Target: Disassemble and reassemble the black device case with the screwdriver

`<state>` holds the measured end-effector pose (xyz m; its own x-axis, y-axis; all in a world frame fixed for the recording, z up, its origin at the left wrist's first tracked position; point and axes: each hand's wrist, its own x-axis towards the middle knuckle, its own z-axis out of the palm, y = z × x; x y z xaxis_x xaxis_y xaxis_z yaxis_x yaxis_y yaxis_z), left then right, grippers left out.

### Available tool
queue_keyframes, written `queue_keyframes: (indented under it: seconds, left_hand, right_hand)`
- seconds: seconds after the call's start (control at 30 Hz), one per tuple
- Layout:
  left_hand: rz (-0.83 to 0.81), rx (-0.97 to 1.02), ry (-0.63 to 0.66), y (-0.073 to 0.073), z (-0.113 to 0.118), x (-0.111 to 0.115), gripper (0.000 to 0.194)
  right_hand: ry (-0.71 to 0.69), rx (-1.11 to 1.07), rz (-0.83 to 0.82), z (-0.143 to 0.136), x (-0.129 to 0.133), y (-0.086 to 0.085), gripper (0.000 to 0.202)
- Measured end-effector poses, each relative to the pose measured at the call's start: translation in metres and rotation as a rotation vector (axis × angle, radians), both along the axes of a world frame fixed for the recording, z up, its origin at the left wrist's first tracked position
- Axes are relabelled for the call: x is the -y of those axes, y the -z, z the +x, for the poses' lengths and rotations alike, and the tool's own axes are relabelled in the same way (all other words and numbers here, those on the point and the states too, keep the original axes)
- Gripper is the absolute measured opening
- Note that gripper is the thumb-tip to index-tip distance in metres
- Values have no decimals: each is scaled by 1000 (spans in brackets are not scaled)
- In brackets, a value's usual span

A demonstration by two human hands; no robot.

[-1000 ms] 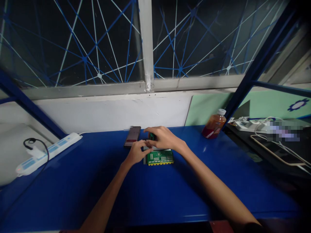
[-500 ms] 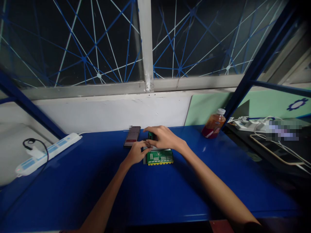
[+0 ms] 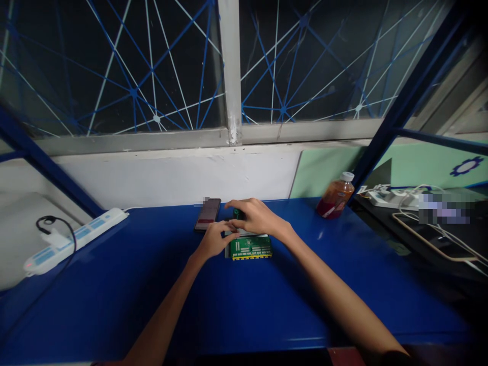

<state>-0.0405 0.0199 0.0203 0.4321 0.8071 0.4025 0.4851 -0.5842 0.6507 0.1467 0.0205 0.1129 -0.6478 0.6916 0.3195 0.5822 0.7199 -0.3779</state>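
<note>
A green circuit board (image 3: 252,247) with a row of yellow connectors along its near edge lies on the blue table. My left hand (image 3: 213,241) is closed at the board's left side, thumb and fingers nearly together. What sits between them is too small to tell. From above, my right hand (image 3: 257,217) arches over the far part of the board with its fingers curled. Beneath its fingers shows a small green part (image 3: 237,213), mostly hidden by the hand. The fingertips of both hands meet over the board's far left corner. A pale strip runs along the board under my right hand.
A phone (image 3: 208,213) lies just left of the hands. On the left is a white power strip (image 3: 87,236) with a black cable plugged in. A bottle of reddish drink (image 3: 335,197) stands at the back right. Cables and another phone (image 3: 434,235) lie on a black surface beyond.
Both hands keep nearly the same pose over the circuit board. Only a very slight shift of the camera view shows.
</note>
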Motion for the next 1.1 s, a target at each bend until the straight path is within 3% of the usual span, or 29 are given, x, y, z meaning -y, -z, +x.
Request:
queue_keyframes:
  seconds: [0.43,1.1]
  left_hand:
    - [-16,-38,24,4,-1,-2,17]
    - [41,-90,13,-2,-1,1,12]
  right_hand:
    - [32,-37,28,-10,-1,12,30]
    - [0,31,-41,-2,0,7,49]
